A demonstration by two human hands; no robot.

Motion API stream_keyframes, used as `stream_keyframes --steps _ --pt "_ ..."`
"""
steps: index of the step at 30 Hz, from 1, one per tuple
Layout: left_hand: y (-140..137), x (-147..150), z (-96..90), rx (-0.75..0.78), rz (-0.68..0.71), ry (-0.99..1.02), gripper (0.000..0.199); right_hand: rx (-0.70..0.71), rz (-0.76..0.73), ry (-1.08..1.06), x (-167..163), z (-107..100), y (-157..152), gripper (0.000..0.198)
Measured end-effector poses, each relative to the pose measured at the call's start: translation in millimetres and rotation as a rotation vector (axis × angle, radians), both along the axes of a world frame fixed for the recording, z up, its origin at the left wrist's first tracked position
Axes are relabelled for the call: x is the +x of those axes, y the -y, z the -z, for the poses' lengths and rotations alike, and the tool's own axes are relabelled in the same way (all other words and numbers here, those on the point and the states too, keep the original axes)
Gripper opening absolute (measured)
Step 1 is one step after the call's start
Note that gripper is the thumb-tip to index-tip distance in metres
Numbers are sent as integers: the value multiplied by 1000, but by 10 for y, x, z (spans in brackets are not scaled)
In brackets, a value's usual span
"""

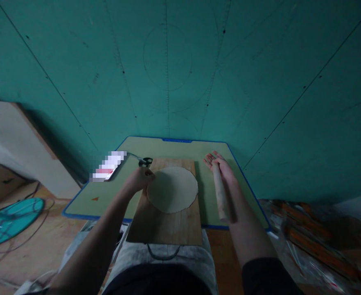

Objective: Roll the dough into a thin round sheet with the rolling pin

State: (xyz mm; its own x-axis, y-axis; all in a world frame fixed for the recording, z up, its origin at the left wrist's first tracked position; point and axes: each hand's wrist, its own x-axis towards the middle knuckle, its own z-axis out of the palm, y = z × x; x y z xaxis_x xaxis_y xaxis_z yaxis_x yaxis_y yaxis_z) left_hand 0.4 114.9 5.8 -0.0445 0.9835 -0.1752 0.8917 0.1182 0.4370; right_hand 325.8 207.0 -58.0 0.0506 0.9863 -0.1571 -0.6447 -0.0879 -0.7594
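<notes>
A round, thin sheet of dough [172, 190] lies flat on a wooden board [165, 229] in front of me. My left hand [141, 178] is at the dough's upper left edge, with fingers curled and thumb and fingertips closed on the rim. To the right of the board, my right hand [219, 164] has its palm turned up and its fingers spread. A wooden rolling pin [219, 194] runs alongside my right forearm, its far end against the palm. Whether the pin rests fully on the table is unclear.
Black-handled scissors [145, 161] lie behind the board, left of it. A phone [109, 166] with blurred screen stands at the left of the blue-edged table [91, 207]. A green wall [180, 82] rises behind. A turquoise stool [21, 219] stands left; clutter covers the floor at right.
</notes>
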Motion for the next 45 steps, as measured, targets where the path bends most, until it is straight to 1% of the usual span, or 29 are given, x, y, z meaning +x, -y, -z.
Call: stream_keyframes --steps 5,8,10,13,17,20,24,30,37,45 --pt "30 -40 6 52 -6 -74 25 9 -5 -23 0 40 -19 48" --pt "127 55 48 164 10 -127 37 14 -9 -33 4 61 -36 48" --pt "208 155 120 237 63 -140 45 14 -11 -33 7 70 -42 47" --pt "284 279 293 288 177 -170 56 14 -11 -25 8 77 -38 48" --pt "264 317 516 361 275 -267 71 16 -7 -9 0 90 -32 48" --pt "224 310 582 401 309 -269 75 17 -7 -1 -2 109 -50 46" --pt "210 325 560 405 341 -242 78 10 -12 7 3 118 -68 44" --pt "238 357 523 369 353 -231 87 -1 -5 27 -23 62 -14 48" --pt "274 343 485 381 379 -220 85 -6 4 46 -51 15 20 48" --pt "362 335 494 392 419 -207 86 3 3 44 -32 61 -14 48"
